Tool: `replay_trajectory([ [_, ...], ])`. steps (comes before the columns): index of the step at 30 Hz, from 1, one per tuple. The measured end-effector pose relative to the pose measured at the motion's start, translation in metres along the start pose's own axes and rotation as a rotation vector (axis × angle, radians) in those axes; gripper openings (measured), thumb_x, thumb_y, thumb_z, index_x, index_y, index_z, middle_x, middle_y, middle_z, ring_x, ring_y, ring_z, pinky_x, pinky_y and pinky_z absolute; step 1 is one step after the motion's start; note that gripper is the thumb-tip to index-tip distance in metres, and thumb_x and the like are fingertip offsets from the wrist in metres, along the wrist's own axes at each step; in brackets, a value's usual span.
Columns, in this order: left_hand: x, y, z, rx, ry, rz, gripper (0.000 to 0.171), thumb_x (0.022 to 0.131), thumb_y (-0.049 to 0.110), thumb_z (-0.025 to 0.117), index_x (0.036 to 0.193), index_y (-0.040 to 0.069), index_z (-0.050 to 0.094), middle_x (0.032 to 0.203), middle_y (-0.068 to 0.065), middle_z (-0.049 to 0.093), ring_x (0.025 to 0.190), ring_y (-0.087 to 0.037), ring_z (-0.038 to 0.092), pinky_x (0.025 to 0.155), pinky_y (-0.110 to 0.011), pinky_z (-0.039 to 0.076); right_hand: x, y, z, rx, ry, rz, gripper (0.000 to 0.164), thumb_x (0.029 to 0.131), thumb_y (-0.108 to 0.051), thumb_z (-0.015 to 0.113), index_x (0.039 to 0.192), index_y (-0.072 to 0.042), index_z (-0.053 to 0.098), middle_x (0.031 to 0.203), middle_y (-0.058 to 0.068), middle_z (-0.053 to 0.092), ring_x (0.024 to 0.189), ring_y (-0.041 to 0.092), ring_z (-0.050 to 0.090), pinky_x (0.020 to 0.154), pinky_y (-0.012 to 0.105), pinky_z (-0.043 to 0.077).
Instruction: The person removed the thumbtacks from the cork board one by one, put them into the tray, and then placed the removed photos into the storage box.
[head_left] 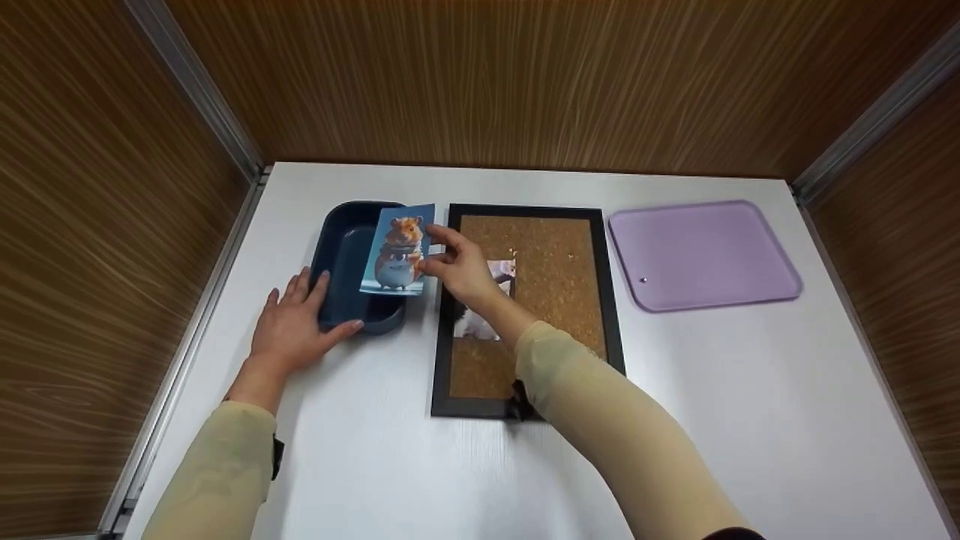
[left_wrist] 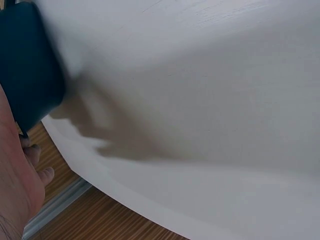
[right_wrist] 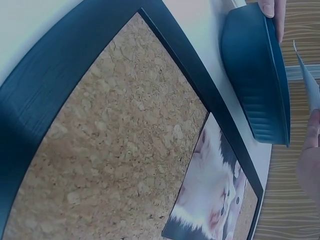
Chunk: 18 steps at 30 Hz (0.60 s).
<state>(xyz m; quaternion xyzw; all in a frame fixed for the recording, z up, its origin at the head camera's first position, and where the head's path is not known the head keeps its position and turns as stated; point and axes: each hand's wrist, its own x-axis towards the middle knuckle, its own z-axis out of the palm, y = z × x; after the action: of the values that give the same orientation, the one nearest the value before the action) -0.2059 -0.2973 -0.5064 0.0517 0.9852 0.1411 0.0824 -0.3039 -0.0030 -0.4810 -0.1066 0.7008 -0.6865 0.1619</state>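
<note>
My right hand (head_left: 469,270) pinches a photo card (head_left: 401,274) by its right edge, thumb and fingers on either side. An orange-and-white hamster on blue is printed on the card. It is held tilted above the dark blue container (head_left: 349,259), covering part of its right side. My left hand (head_left: 292,326) touches the container's near left corner, fingers spread along the left side and thumb on the near rim. Right of the container lies a black-framed cork board (head_left: 555,262). A picture of a white furry animal (right_wrist: 212,185) lies on the cork, partly hidden by my right hand in the head view.
A light purple tray (head_left: 709,255) lies to the right of the cork board, with a small shiny bead-like thing (head_left: 643,280) at its left side. Everything is on a white table (head_left: 390,465) with wood-grain panels (head_left: 480,90) at the back and sides.
</note>
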Motion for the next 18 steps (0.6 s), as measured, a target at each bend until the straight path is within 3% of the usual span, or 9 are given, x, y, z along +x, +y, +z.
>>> replay_trajectory([
  [18, 0.000, -0.002, 0.002, 0.004, -0.007, -0.017, 0.116, 0.092, 0.087, 0.046, 0.170, 0.005, 0.019, 0.173, -0.029, 0.012, 0.159, -0.047, 0.016, 0.127, -0.064, 0.010, 0.009, 0.006, 0.019, 0.010, -0.011, 0.038, 0.063, 0.098, 0.006, 0.070, 0.157, -0.003, 0.049, 0.145, 0.018, 0.056, 0.114, 0.029, 0.071, 0.097, 0.034, 0.059],
])
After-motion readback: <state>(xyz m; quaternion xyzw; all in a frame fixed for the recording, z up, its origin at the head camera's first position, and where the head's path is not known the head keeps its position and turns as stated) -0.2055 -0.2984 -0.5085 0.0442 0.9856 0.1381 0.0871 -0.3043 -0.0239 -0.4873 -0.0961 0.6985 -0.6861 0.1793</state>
